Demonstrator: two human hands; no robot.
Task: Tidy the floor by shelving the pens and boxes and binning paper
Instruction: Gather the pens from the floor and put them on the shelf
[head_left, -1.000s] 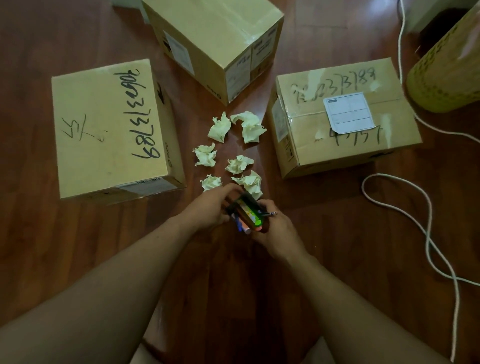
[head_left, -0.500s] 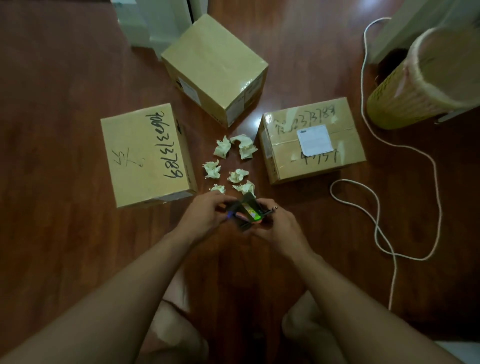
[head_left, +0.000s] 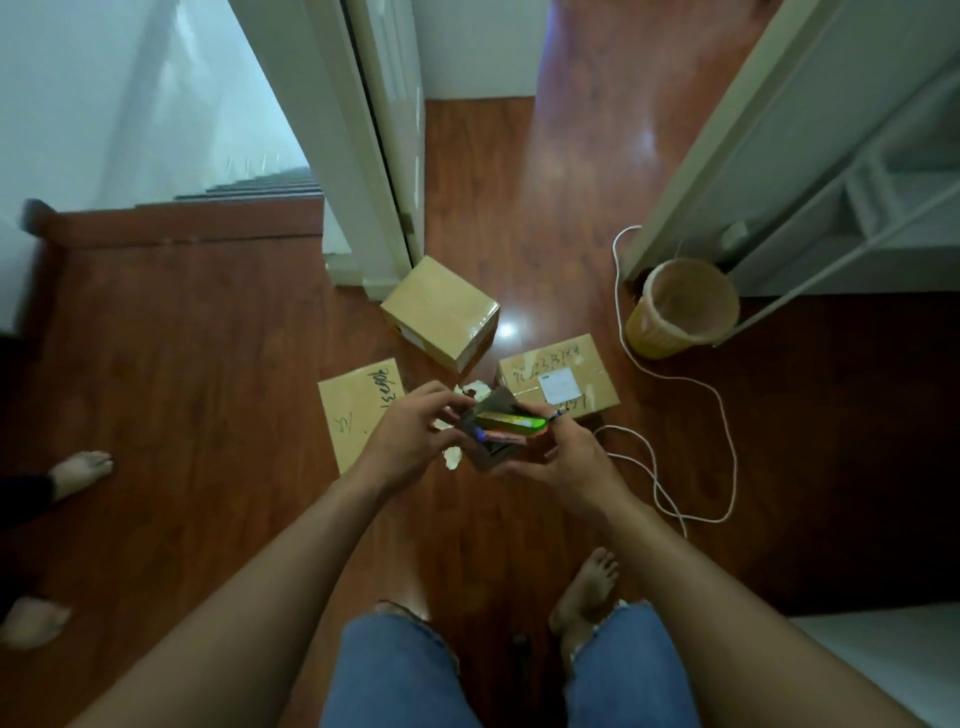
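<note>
At chest height I hold a small dark pen pack (head_left: 506, 427) with green, orange and blue pens showing. My left hand (head_left: 410, 436) grips its left end, and my right hand (head_left: 566, 460) cups it from below and the right. Three brown cardboard boxes lie on the floor beneath: a left box (head_left: 356, 415) with black writing, a middle box (head_left: 441, 312), and a right box (head_left: 563, 376) with a white label. Crumpled paper balls (head_left: 453, 457) peek out around my hands; most are hidden behind them.
A yellow woven bin (head_left: 680, 309) stands open at the right by a white shelf unit (head_left: 857, 218). A white cable (head_left: 719, 415) loops over the wooden floor. A door frame (head_left: 363, 171) rises behind the boxes. Another person's bare feet (head_left: 78, 470) are at the far left.
The view has risen from close to the floor to standing height. Both hands have lifted the pen pack up with them, and the boxes and paper now look small below.
</note>
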